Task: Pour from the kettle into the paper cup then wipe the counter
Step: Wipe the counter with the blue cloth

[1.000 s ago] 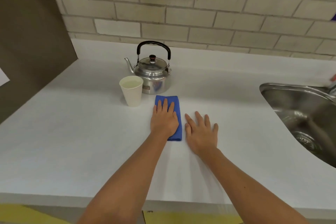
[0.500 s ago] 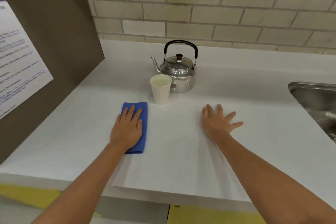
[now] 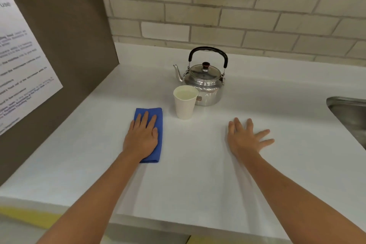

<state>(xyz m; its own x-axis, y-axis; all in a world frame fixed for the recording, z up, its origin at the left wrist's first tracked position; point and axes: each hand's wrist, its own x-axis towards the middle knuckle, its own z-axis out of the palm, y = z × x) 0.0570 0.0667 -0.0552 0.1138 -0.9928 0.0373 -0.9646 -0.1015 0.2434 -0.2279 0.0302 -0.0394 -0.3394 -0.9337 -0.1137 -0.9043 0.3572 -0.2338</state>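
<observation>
A steel kettle (image 3: pixel 204 83) with a black handle stands upright near the back of the white counter (image 3: pixel 198 180). Right in front of it is a white paper cup (image 3: pixel 185 105), upright and holding pale liquid. A folded blue cloth (image 3: pixel 159 144) lies on the counter just left of the cup. My left hand (image 3: pixel 142 138) presses flat on the cloth, fingers pointing toward the wall. My right hand (image 3: pixel 245 138) rests flat on the bare counter to the right of the cup, fingers spread, holding nothing.
A steel sink (image 3: pixel 348 111) is set into the counter at the right edge. A brown side panel (image 3: pixel 83 45) with a printed notice (image 3: pixel 21 65) closes off the left. A brick wall (image 3: pixel 217 12) runs along the back. The counter's front edge is near my elbows.
My left hand has slid the blue cloth leftward across the counter, from in front of the kettle to the left of the cup. My right hand spread its fingers and stayed put.
</observation>
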